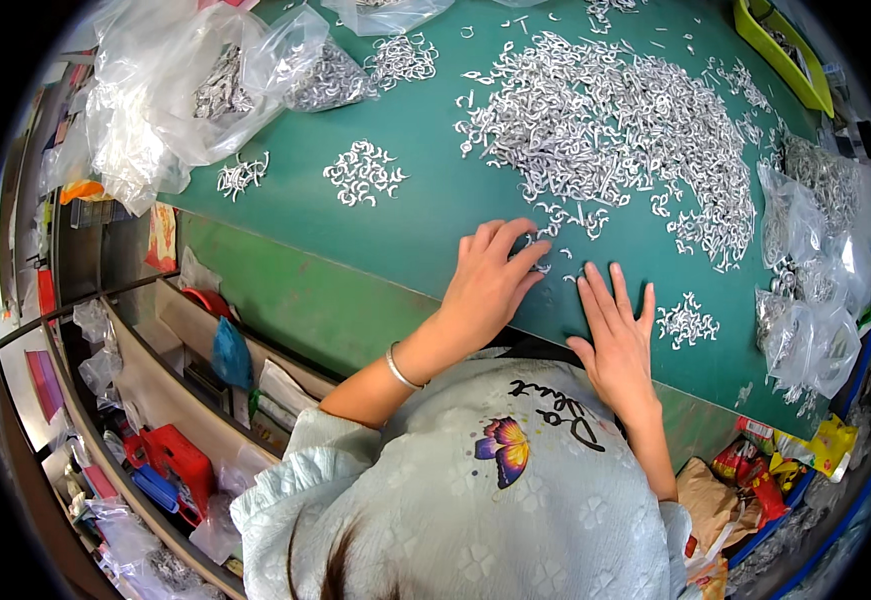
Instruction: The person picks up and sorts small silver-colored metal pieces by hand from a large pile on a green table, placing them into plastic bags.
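Observation:
Small silver-coloured, curved metal pieces lie on the green tabletop. The largest heap spreads ahead of both hands. At the heap's near edge my left hand, with a bracelet on its wrist, bends its fingers over a few loose pieces. Its fingers are apart, and I see nothing gripped between them. To its right, my right hand rests on the table, fingers stretched and spread, with nothing in it. Beside the right hand lies a small pile of the pieces.
More small piles lie at the left, near clear plastic bags of metal pieces. A yellow-green tray stands at the far right. Filled bags line the right edge. A cluttered shelf unit stands left of the table.

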### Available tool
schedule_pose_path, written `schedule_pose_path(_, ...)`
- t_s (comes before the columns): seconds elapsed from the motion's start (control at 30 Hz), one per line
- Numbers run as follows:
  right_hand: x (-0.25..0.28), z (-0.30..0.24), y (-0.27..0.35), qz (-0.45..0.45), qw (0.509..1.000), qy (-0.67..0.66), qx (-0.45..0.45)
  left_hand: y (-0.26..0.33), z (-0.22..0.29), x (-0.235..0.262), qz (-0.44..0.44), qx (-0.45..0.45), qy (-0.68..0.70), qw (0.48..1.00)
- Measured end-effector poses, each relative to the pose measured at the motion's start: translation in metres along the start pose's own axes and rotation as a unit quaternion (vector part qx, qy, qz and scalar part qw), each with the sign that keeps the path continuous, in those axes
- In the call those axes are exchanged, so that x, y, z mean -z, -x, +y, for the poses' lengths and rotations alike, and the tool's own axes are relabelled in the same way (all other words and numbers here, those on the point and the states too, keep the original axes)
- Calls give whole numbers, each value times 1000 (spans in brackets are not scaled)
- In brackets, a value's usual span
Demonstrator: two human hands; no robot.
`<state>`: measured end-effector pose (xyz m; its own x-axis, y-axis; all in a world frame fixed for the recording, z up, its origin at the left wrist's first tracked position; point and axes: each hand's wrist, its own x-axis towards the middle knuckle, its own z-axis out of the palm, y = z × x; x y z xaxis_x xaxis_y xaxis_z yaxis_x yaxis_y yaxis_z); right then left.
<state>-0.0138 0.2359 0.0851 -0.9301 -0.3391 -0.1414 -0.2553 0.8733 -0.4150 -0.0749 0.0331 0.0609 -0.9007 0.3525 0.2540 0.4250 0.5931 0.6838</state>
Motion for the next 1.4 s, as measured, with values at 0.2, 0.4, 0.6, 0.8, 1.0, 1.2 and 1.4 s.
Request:
schedule_pose_path(0.2,3,1,0,49,998,-31,2,4,-5,1,-11,0,1,1000)
schedule_pose_path(0.4,-7,8,14,17,999,31,-33,7,-5,3,-24,-2,-6,1000)
schedule_pose_path(0.6,-21,-1,23,-14,1000,-8,15,4,-3,-5,-6,-24,-54,998)
schedule_pose_path(0.8,-4,-3,-24,44,998,-15,45,2,0,-3,43,8,-50,998)
schedule_pose_path(1.0,2,10,-3,-13,997,70,10,27,5,-4,40,28,3,999)
schedule_pose_path(1.2,14,4,1,22,999,41,-9,11,3,-8,84,48,-77,992)
schedule_pose_path(1.4,3,-13,-39,10,993,-28,113,10,4,-11,63,27,-48,996)
